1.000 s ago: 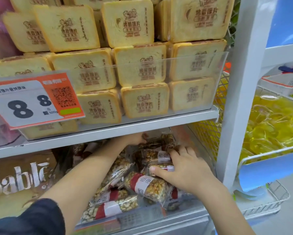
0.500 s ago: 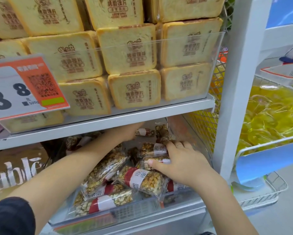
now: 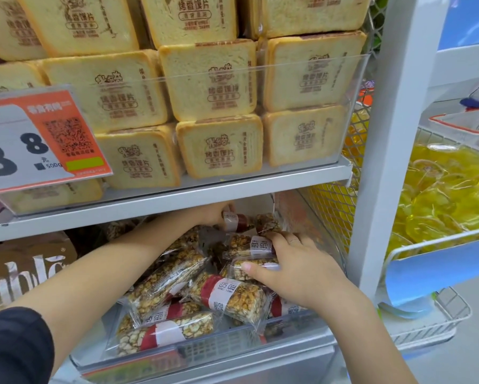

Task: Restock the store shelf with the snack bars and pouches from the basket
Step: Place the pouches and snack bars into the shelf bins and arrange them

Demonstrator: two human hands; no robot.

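about nine snack bars, eleven toast packs, one price tag, two hands.

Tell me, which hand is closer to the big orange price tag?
Left. The left hand reaches under the shelf, just right of the price tag; the right hand is lower and further right.

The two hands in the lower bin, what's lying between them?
In the head view, wrapped snack bars fill the stretch between the left hand, gripping a bar at the bin's back, and the right hand resting on others.
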